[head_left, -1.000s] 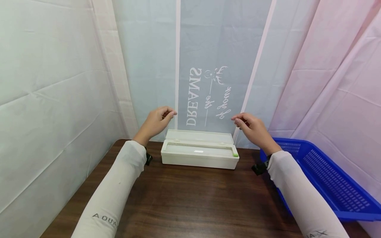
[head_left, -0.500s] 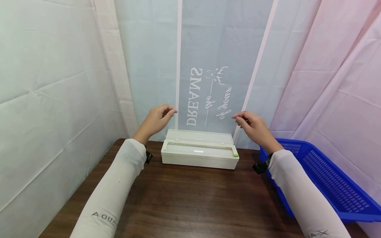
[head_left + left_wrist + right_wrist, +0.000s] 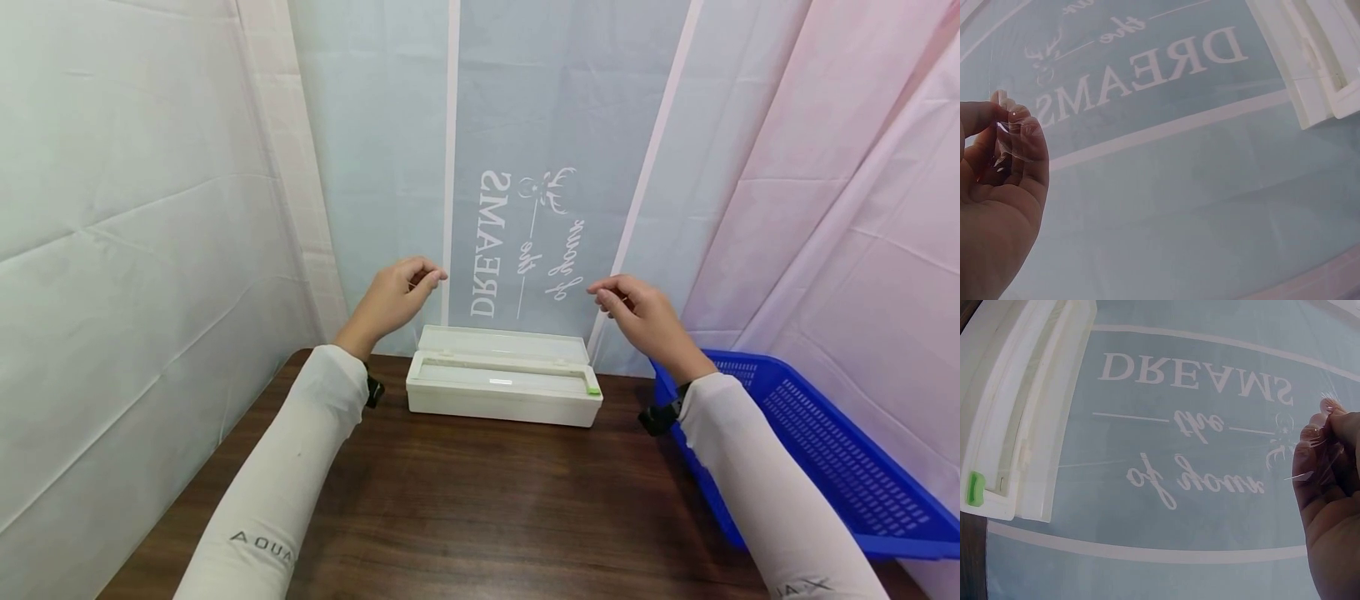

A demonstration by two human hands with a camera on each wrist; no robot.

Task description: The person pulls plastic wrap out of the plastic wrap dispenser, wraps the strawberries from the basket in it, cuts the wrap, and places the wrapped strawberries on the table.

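Observation:
A white cling film dispenser stands on the table with its translucent lid tipped back. A small green piece sits at its right end. Clear cling film is bunched and glossy between the fingers of my left hand, which pinches it above the dispenser's left end. On the other side my right hand pinches a crinkled part of the cling film between thumb and fingers. Faint creases show the film stretching towards the dispenser; most of it is too transparent to make out.
A blue perforated basket stands on the right, partly behind the right forearm. The dark wooden table extends in front of the dispenser. Printed cloth hangs directly behind it, and a pale curtain borders the left.
Both hands have risen slightly, keeping their pinch on the cling film and about the same distance apart. The dispenser and basket stay where they were.

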